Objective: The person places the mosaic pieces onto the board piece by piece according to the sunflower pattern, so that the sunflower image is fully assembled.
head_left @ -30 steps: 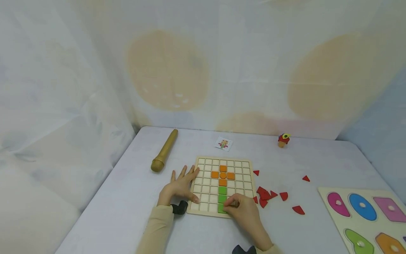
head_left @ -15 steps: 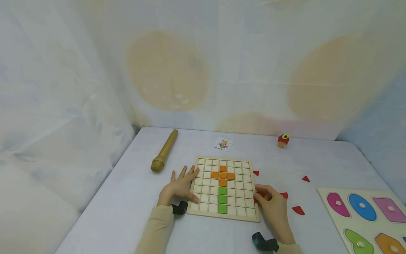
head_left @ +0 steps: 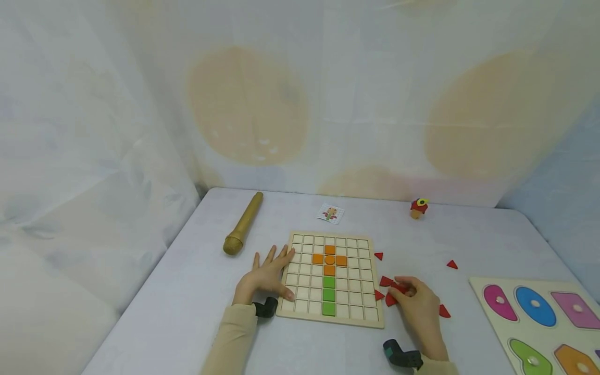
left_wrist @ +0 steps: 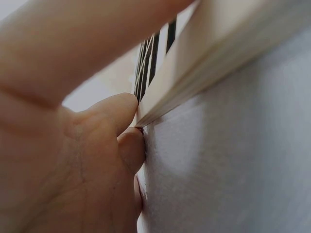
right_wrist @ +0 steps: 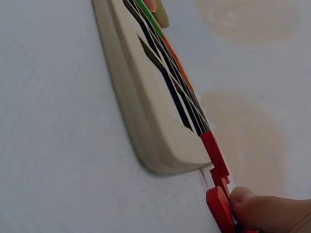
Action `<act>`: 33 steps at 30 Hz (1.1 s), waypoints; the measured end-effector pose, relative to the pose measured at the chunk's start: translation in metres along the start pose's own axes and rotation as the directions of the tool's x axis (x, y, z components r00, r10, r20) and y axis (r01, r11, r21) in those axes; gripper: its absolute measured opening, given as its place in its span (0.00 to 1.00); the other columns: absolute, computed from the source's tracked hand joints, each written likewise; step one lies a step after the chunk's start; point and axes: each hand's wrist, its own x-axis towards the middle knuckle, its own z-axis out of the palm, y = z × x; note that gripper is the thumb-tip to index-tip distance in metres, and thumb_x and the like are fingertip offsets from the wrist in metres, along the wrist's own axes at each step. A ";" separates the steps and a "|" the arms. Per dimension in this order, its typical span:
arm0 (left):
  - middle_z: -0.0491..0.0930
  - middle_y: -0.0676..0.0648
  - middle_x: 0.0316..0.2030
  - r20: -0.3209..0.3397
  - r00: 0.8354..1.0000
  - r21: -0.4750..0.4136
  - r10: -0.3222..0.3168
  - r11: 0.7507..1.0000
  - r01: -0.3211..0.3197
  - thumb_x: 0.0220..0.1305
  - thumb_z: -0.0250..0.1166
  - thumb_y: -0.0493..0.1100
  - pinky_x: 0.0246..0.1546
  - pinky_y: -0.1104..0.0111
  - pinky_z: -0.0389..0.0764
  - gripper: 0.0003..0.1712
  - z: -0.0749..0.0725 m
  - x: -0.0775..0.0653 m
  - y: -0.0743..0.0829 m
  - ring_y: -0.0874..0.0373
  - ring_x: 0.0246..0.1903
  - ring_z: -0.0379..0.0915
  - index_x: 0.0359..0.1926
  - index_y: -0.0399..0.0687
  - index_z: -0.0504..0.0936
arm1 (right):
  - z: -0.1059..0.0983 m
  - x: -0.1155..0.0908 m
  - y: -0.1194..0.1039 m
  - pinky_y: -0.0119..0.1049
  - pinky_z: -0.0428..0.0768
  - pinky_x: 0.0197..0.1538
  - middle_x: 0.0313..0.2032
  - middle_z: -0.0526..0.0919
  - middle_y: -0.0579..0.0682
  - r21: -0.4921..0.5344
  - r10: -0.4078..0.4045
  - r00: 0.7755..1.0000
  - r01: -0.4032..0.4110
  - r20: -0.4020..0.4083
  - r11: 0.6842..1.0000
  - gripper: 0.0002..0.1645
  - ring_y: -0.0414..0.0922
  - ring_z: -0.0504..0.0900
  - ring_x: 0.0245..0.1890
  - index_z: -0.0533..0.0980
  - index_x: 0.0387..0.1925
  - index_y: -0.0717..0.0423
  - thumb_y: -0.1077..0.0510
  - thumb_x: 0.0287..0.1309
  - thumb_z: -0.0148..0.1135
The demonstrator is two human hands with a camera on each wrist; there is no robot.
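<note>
A wooden grid board [head_left: 354,286] lies flat on the table, with orange tiles [head_left: 329,270] in a cross around an orange round piece and green tiles [head_left: 329,295] in a column below. My left hand [head_left: 264,278] rests on the board's left edge, fingers spread and thumb on its lower left. Just right of the board, my right hand [head_left: 419,307] has thumb and fingers at a cluster of small red tiles [head_left: 386,281]. In the right wrist view its thumb presses a red tile [right_wrist: 220,208]; the fingertips behind are hidden.
Loose red tiles [head_left: 452,264] lie farther right. A knobbed shape puzzle [head_left: 520,333] fills the right front. At the back are a gold toy microphone [head_left: 244,224], a pattern card [head_left: 330,213] and a small red-and-yellow toy [head_left: 419,207].
My right hand has left the lowest green tile on the board and moved right to the red tiles. The left hand stays in place on the board.
</note>
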 end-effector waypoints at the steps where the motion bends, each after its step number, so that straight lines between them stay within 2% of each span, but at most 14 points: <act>1: 0.39 0.44 0.78 0.002 1.000 0.003 0.001 1.000 -0.001 0.36 0.80 0.58 0.67 0.35 0.20 0.71 0.000 0.000 -0.001 0.41 0.77 0.24 0.77 0.51 0.47 | 0.000 0.000 0.000 0.27 0.67 0.26 0.34 0.82 0.56 0.003 0.004 1.000 -0.004 -0.003 1.000 0.18 0.46 0.71 0.31 0.80 0.48 0.61 0.57 0.56 0.68; 7: 0.38 0.45 0.78 0.002 1.000 0.013 -0.002 1.000 0.002 0.36 0.80 0.58 0.68 0.35 0.21 0.71 -0.001 -0.001 0.001 0.41 0.76 0.24 0.77 0.52 0.46 | -0.002 0.004 0.001 0.27 0.69 0.27 0.33 0.85 0.57 0.039 0.018 1.000 -0.017 -0.016 0.999 0.15 0.45 0.74 0.30 0.81 0.42 0.61 0.54 0.57 0.68; 12: 0.39 0.44 0.78 0.006 1.000 0.019 0.007 1.000 -0.007 0.36 0.80 0.58 0.68 0.34 0.23 0.71 -0.001 -0.001 0.002 0.40 0.76 0.25 0.77 0.52 0.47 | -0.015 0.011 -0.004 0.29 0.72 0.24 0.33 0.83 0.57 0.029 0.055 0.995 -0.057 0.089 0.998 0.19 0.44 0.75 0.26 0.79 0.42 0.64 0.52 0.58 0.67; 15: 0.39 0.44 0.78 0.005 1.000 0.026 0.001 1.000 -0.002 0.36 0.80 0.58 0.68 0.34 0.22 0.71 0.000 -0.001 0.002 0.41 0.77 0.25 0.77 0.53 0.47 | -0.018 0.016 -0.012 0.30 0.73 0.23 0.31 0.81 0.55 0.037 0.050 0.988 -0.056 0.144 0.998 0.20 0.43 0.74 0.24 0.78 0.44 0.64 0.51 0.60 0.65; 20: 0.38 0.45 0.78 0.016 1.000 0.020 0.010 1.000 -0.011 0.37 0.80 0.58 0.68 0.35 0.21 0.71 0.003 -0.001 0.001 0.41 0.77 0.24 0.77 0.53 0.46 | -0.011 0.020 -0.024 0.30 0.74 0.24 0.28 0.79 0.52 0.113 0.047 0.967 -0.077 0.250 0.991 0.23 0.42 0.75 0.24 0.78 0.50 0.63 0.49 0.62 0.63; 24: 0.38 0.45 0.78 0.013 1.000 0.015 0.011 1.000 -0.011 0.37 0.80 0.58 0.68 0.35 0.21 0.71 0.004 -0.001 0.002 0.41 0.77 0.24 0.77 0.54 0.46 | -0.003 0.021 -0.031 0.27 0.78 0.26 0.24 0.81 0.48 0.185 0.057 0.948 -0.120 0.313 0.975 0.22 0.39 0.79 0.22 0.79 0.49 0.64 0.51 0.62 0.63; 29: 0.39 0.45 0.78 -0.003 1.000 0.006 -0.003 1.000 0.003 0.36 0.80 0.57 0.68 0.36 0.21 0.71 0.001 -0.002 0.003 0.42 0.77 0.24 0.77 0.53 0.47 | 0.002 0.021 -0.037 0.26 0.81 0.30 0.30 0.86 0.51 0.231 0.023 0.933 -0.113 0.359 0.966 0.21 0.39 0.84 0.25 0.79 0.47 0.65 0.53 0.60 0.66; 33: 0.39 0.45 0.78 -0.006 1.000 -0.003 -0.006 1.000 0.006 0.36 0.80 0.57 0.68 0.36 0.21 0.71 -0.001 -0.003 0.002 0.41 0.77 0.24 0.77 0.53 0.48 | 0.003 0.020 -0.040 0.28 0.82 0.32 0.36 0.86 0.53 0.203 -0.026 0.920 -0.059 0.392 0.977 0.17 0.40 0.84 0.28 0.80 0.44 0.64 0.55 0.58 0.67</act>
